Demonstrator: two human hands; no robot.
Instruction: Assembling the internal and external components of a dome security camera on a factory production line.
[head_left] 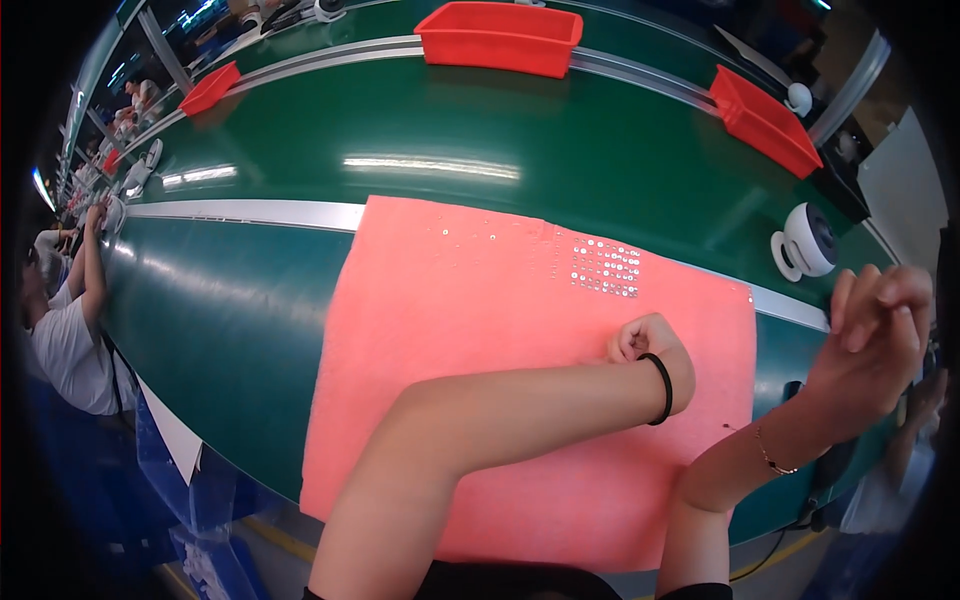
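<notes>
A pink foam-like sheet (pixel 420 300) lies across the green work surface in front of me. Near its far edge sits a block of small shiny round metal pieces (pixel 605 268), set in rows, with a few more scattered to the left. My left hand (pixel 652 345) is over the sheet just nearer than that block, its fingers curled closed; whatever they may hold is hidden. A black band circles that wrist. Raised at the far right, beyond the sheet, my right hand (pixel 880 325) has loosely bent fingers, somewhat apart, with nothing visible in them. A thin bracelet is on that wrist.
Beside my right hand stands a white rounded camera-like device (pixel 805 242) on a base. Red bins (pixel 497 40) line the rail beyond the green belt (pixel 300 125). A person in a white shirt (pixel 80 355) works at the left; blue containers (pixel 200 500) stand below the edge.
</notes>
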